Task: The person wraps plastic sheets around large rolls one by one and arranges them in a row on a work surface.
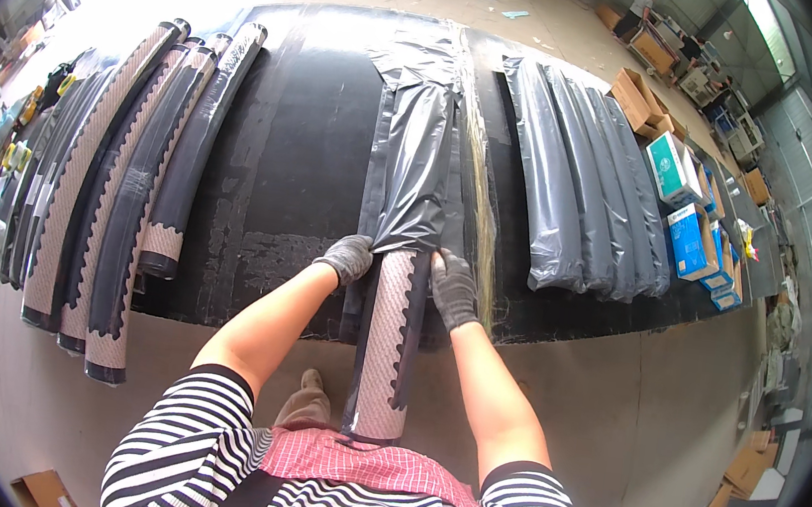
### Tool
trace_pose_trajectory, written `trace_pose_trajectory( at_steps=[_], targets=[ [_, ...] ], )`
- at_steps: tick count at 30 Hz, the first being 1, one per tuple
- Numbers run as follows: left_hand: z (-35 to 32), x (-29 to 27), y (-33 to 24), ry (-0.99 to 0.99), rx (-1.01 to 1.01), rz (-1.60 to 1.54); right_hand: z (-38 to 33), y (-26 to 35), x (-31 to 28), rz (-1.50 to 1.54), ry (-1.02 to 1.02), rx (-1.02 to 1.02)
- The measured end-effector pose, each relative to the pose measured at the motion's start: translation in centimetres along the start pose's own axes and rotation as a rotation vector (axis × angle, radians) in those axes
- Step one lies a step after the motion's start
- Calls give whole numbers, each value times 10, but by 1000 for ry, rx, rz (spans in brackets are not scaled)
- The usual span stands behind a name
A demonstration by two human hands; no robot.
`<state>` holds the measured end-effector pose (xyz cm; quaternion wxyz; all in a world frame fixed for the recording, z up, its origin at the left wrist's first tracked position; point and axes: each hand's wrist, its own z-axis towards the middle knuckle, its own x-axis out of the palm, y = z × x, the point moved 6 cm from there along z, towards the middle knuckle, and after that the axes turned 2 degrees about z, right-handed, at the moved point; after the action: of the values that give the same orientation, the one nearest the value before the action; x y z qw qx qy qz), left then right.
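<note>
A rolled mat [389, 337], brown-patterned with a wavy dark edge, points toward me over the front edge of the black table [285, 170]. Its near end is against my red checked apron, and its far part lies inside a shiny dark plastic sleeve [417, 155]. My left hand [348, 259], in a grey glove, is closed on the left side of the sleeve's mouth. On the right side of that mouth is my right hand [453, 287], also gloved with bare fingertips, pinching the plastic. The sleeve's far end lies flat and crumpled.
Several rolled mats [129, 222] lie side by side on the left, some overhanging the front edge. Several dark-wrapped rolls [583, 194] lie on the right. Beyond them are blue boxes [695, 244] and an open cardboard box [639, 100]. People [639, 12] stand far right.
</note>
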<state>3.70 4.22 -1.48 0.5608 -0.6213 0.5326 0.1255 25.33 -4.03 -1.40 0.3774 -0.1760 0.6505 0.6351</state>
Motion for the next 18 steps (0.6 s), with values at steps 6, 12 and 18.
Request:
trace_pose_trajectory(
  at_steps=[6,12,18],
  targets=[
    [2,10,8,43,22,-7,7,3,-1,-93,134,109],
    [-18,6,8,-5,76,42,1,10,3,-120,199,24],
    [-237,108,-17,129,1386,515,-232,-21,2,833,567,532]
  ],
)
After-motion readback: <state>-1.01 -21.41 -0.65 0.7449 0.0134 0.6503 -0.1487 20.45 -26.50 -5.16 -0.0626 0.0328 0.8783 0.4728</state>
